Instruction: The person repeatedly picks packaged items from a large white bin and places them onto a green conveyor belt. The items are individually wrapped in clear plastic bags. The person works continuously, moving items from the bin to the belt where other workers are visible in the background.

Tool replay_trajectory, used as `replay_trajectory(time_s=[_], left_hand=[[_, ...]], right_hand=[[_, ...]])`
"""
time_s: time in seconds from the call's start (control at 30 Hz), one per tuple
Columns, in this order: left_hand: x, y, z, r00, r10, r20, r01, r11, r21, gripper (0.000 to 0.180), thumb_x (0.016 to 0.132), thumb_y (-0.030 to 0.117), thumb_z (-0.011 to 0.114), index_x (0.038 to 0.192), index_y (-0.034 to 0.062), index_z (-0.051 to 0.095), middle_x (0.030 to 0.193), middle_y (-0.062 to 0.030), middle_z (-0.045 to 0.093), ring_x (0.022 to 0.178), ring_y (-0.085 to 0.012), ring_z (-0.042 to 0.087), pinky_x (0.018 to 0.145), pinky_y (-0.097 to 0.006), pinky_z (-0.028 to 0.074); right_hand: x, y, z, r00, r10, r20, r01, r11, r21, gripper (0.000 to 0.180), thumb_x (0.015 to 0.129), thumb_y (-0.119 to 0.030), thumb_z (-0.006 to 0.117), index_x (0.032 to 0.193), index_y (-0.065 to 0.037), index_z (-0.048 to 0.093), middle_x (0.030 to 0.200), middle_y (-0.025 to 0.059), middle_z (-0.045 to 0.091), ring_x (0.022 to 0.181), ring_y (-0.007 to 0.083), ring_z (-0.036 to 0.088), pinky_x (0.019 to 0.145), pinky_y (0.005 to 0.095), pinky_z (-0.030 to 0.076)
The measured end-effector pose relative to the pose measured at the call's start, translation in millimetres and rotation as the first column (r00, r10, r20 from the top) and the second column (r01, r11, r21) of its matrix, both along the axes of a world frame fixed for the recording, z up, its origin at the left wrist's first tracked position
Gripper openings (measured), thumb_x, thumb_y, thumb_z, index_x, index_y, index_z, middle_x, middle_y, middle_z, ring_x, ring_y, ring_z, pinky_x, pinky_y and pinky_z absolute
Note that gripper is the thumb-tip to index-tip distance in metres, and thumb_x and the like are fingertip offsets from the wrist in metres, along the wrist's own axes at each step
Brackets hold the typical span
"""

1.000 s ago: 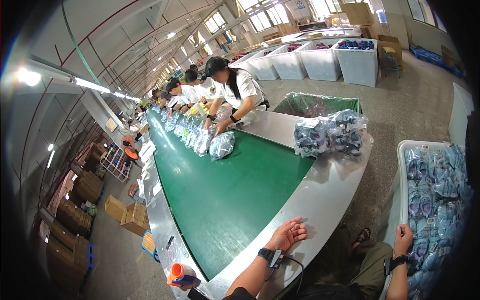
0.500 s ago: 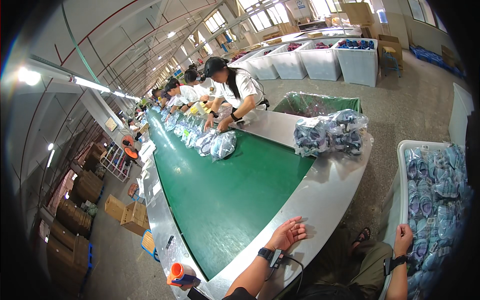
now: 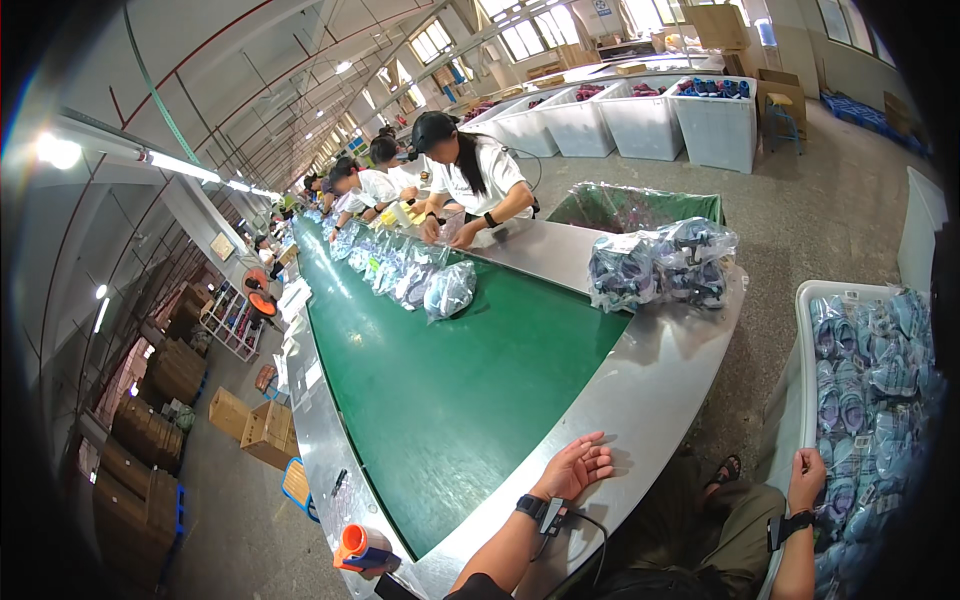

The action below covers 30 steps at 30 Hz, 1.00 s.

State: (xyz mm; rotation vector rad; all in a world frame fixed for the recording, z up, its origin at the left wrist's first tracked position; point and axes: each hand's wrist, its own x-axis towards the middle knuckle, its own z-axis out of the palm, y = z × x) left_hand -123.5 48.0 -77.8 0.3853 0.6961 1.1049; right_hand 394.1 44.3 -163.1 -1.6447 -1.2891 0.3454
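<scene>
My left hand (image 3: 575, 468) rests palm up on the metal edge (image 3: 650, 400) of the work table, its fingers loosely spread and nothing in them. At the side of a white plastic bin (image 3: 806, 370), my right hand (image 3: 806, 478) has its fingers curled over the rim. Bagged pairs of light blue and purple shoes (image 3: 850, 405) fill that bin. A green conveyor belt (image 3: 450, 400) lies beyond my left hand. On the table's far right corner sits a pile of clear bags with dark blue shoes (image 3: 660, 265).
Co-workers line the belt's far side; the nearest person (image 3: 480, 180) wears a dark cap. Bagged shoes (image 3: 450, 290) lie along the belt before them. An orange and blue cup (image 3: 360, 548) and a black marker (image 3: 340, 482) stand at the table's left edge. A green lined bin (image 3: 640, 208) is behind the pile.
The nearest co-worker's hands have drawn back from the bagged shoes on the belt toward the table's far edge. My own hands have stayed where they were.
</scene>
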Motion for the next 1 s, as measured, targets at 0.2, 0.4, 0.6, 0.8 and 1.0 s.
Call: replay_trajectory(time_s=[0.2,0.4,0.6,0.8,1.0], left_hand=[[-0.8,0.0,-0.5,1.000,-0.007,0.008,0.007,1.000,0.012,0.043,0.109,0.023,0.053,0.147,0.0041,0.045,0.118,-0.0123,0.067,0.108,-0.0220,0.069,0.103,-0.044,0.057],[2.0,-0.9,2.5,1.000,0.012,-0.012,-0.012,1.000,0.007,0.044,0.108,0.023,0.053,0.147,0.0026,0.046,0.114,-0.0123,0.068,0.107,-0.0217,0.069,0.101,-0.042,0.058],[1.5,-0.1,2.2,1.000,0.007,-0.010,-0.007,1.000,0.006,0.044,0.108,0.023,0.054,0.147,0.0029,0.046,0.115,-0.0124,0.068,0.106,-0.0217,0.069,0.101,-0.042,0.058],[1.8,-0.6,2.3,1.000,0.013,-0.002,-0.013,1.000,0.008,0.044,0.108,0.023,0.054,0.146,0.0032,0.047,0.115,-0.0122,0.068,0.106,-0.0217,0.070,0.101,-0.042,0.058],[2.2,-0.8,3.4,1.000,0.014,-0.009,-0.014,1.000,0.006,0.043,0.108,0.023,0.054,0.146,0.0031,0.047,0.113,-0.0118,0.068,0.107,-0.0216,0.069,0.101,-0.042,0.057]], right_hand=[[-1.5,0.4,0.1,1.000,-0.003,-0.003,0.003,1.000,0.017,0.014,0.097,-0.010,0.064,0.088,0.000,0.062,0.072,0.0039,0.056,0.063,0.0124,0.049,0.059,0.0307,0.040],[0.6,0.4,-1.9,1.000,0.009,-0.014,-0.009,1.000,0.001,0.013,0.097,-0.010,0.064,0.088,0.000,0.062,0.072,0.0039,0.055,0.063,0.0123,0.048,0.059,0.0307,0.040],[1.1,0.6,-2.8,1.000,0.011,0.004,-0.011,1.000,0.020,0.013,0.097,-0.009,0.064,0.088,0.000,0.062,0.072,0.0032,0.055,0.063,0.0116,0.048,0.059,0.0300,0.040],[-1.0,0.0,1.3,1.000,0.008,-0.029,-0.008,1.000,0.003,0.012,0.097,-0.009,0.064,0.088,-0.001,0.062,0.072,0.0011,0.055,0.064,0.0094,0.049,0.059,0.0283,0.040],[-1.2,0.0,1.6,1.000,0.007,-0.014,-0.006,1.000,0.013,0.012,0.097,-0.009,0.064,0.088,-0.001,0.062,0.072,0.0012,0.055,0.064,0.0101,0.049,0.059,0.0288,0.040]])
